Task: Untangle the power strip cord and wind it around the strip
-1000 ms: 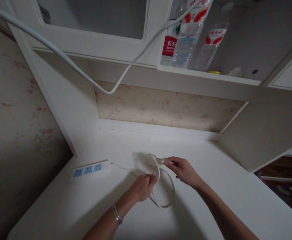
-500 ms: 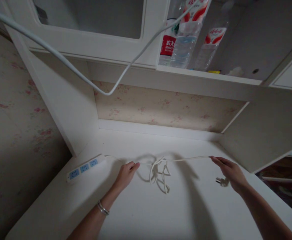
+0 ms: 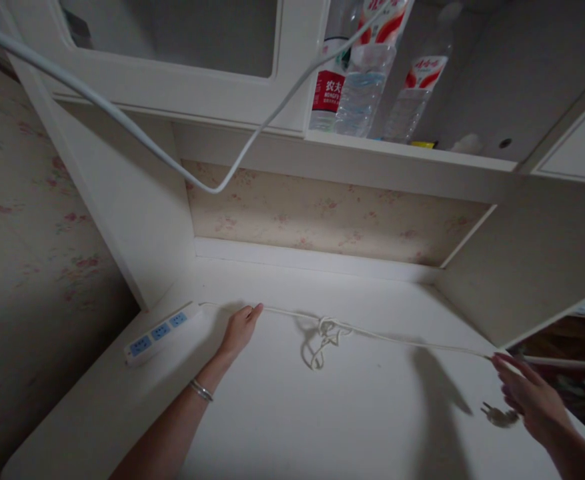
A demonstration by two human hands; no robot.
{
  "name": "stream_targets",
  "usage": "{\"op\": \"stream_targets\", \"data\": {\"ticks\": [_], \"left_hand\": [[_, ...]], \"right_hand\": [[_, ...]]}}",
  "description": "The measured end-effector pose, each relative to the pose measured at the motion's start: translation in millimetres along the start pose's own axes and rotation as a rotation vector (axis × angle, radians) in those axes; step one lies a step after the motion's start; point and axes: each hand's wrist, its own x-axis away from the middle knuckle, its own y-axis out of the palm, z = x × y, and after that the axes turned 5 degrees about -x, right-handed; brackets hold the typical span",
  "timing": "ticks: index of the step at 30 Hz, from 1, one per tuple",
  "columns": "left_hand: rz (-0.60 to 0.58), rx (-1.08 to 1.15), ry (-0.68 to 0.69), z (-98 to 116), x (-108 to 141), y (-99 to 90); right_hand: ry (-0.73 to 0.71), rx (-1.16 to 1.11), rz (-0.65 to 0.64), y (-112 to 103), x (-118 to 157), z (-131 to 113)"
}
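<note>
two hands [image 3: 242, 328] grip one cord [image 3: 397, 340], one tangle [image 3: 328, 333] between.

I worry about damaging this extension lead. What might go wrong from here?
The tangle between the left hand and right hand could tighten if both pull harder. A tug leftover in the cord might drag the power strip. The plug, beside the right hand, might knock the desk.

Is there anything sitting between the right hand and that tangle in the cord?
Nothing visible stands in the way: between the right hand and the tangle there's only the cord itself, above the desk.
</note>
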Motion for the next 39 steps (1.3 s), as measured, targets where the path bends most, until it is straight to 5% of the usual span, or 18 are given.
{"op": "stream_targets", "data": {"ticks": [8,15,19,22,31,39], "left_hand": [[0.055,0.06,-0.007,9.3,-1.0,11.7],[0.089,0.139,0.049,3.9,1.9,26.4],[0.089,0.142,0.061,-2.7,4.4,24.8],[0.047,0.127,0.071,-8.1,6.0,16.6],[-0.182,0.031,0.155,-22.0,29.3,-15.9],[-0.184,-0.046,0.146,2.1,40.9,1.8]], "right_hand": [[0.043,-0.077,-0.307,24.1,42.0,-67.8],[-0.3,0.19,-0.698,46.4,83.4,-116.6],[-0.59,0.674,-0.664,67.9,110.9,-125.4],[-0.683,0.805,-0.616,84.1,125.7,-133.4],[-0.436,0.222,-0.774,137.2,161.4,-158.9],[-0.336,-0.239,-0.93,212.7,219.7,-162.7]]}}
